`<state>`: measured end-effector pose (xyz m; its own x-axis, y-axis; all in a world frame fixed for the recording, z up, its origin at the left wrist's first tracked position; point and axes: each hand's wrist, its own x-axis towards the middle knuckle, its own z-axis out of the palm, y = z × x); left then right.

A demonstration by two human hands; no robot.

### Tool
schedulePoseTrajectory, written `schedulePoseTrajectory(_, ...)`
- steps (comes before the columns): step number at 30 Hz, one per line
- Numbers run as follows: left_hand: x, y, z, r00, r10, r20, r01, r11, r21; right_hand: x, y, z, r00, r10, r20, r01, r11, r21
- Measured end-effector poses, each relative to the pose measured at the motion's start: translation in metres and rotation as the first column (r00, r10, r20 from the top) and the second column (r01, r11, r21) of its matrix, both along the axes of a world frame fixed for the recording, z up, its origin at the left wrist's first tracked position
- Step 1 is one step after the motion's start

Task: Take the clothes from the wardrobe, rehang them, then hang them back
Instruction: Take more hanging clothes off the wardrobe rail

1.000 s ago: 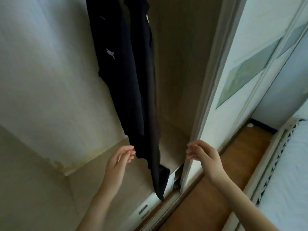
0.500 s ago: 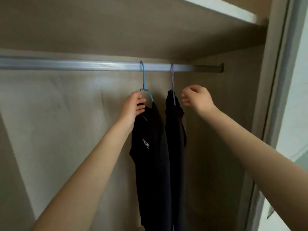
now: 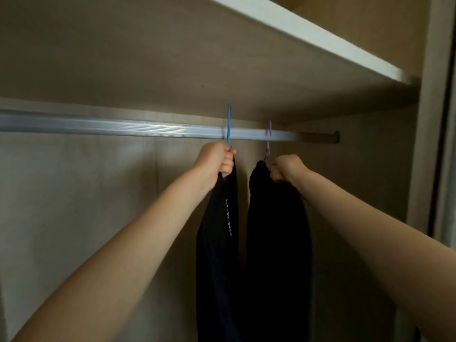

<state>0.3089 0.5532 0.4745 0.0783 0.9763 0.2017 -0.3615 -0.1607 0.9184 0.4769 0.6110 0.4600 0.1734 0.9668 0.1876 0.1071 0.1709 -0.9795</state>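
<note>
**A:** What does the head view show?

**B:** The inside of a wardrobe (image 3: 74,218), seen from below. A silver rail (image 3: 123,127) runs across it under a white shelf (image 3: 308,33). Two bare arms reach up toward the right end of the rail.

**A:** What are the hands doing?

**B:** The left hand (image 3: 217,159) is clenched round the neck of a blue hanger (image 3: 228,117), just under the rail. That hanger's hook crosses the rail, and its tip stands above the rail's top edge. The right hand (image 3: 287,169) has its fingers curled tight at the base of a purple hanger (image 3: 268,148), gripping it together with the top of the cloth. The purple hook sits over the rail, nearer the right end.

**A:** And the clothes?

**B:** A black garment with white lettering (image 3: 219,243) hangs straight down from the blue hanger. A second black garment (image 3: 278,243) hangs from the purple one, just beside the first, with a narrow gap between them at the top. Both run down past the bottom of the view.
</note>
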Motion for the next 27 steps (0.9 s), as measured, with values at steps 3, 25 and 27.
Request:
schedulePoseTrajectory(3,-0.006,0.005,0.002,0.986,0.037,-0.165,-0.021,0.995,0.096,0.003,0.002,0.003,0.993,-0.010,-0.117,0.008,1.000,-0.013)
schedulePoseTrajectory(25,-0.042,0.008,-0.019,0.946,-0.033,-0.323,0.090,0.983,0.163,-0.003,0.021,-0.041,0.983,-0.057,0.177,0.073,0.994,-0.085)
schedulePoseTrajectory(27,-0.043,0.000,-0.023,0.945,-0.042,-0.325,0.105,0.979,0.177,0.003,0.015,-0.056,0.993,-0.067,0.099,0.078,0.990,-0.118)
